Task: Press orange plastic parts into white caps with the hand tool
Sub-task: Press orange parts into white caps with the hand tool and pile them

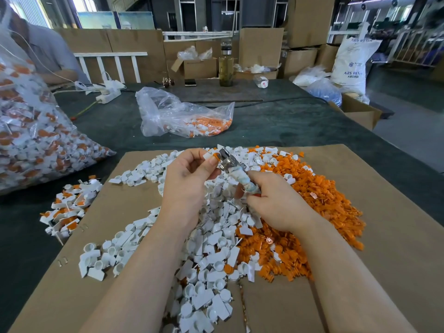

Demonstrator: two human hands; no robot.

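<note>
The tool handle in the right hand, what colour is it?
White wrap with bluish marks, head view.

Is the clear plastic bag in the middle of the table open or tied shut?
Open: the clear plastic bag lies slumped with its mouth gaping on the left.

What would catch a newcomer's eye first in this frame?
The two heaps on the cardboard: white caps in the middle, orange parts to their right. Above them the left hand pinches a cap with an orange part at the metal head of the tool, whose wrapped handle the right hand grips. A big bag of finished pieces fills the left edge.
</note>
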